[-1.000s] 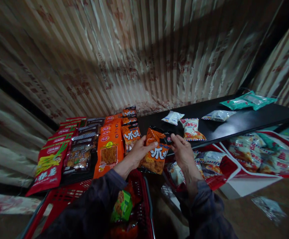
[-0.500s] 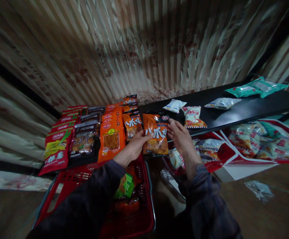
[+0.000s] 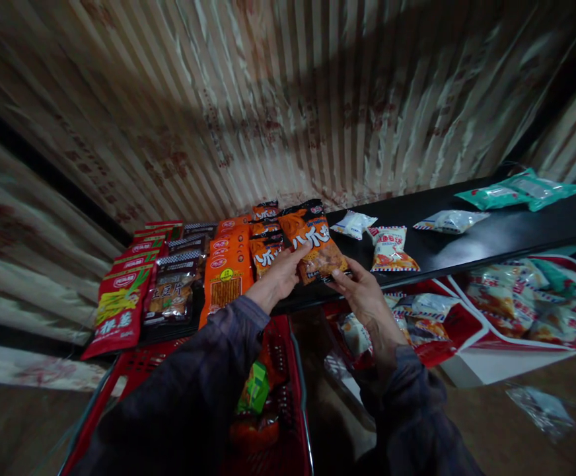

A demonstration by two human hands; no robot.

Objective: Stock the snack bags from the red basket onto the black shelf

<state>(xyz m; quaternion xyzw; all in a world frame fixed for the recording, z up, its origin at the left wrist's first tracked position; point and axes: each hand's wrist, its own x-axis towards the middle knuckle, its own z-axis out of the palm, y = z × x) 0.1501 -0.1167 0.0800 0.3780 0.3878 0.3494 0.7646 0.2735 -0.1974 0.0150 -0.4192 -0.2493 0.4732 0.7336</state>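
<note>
An orange and black snack bag is held between my two hands above the black shelf, its top tilted to the back left. My left hand grips its left side, thumb over the front. My right hand pinches its lower right corner. Just left of it are similar orange and black bags in a row, partly behind my left hand. Further left lie orange stick-snack bags, dark brown bags and red bags in overlapping rows.
White snack bags and teal bags lie on the shelf to the right. Below it stand red-edged bags filled with snacks. A red basket with green and orange packs is under my left arm. Curtains hang behind.
The held bag has moved back over the shelf and tilted. My right hand has gone from its upper right side to its lower right corner. The view has shifted slightly.
</note>
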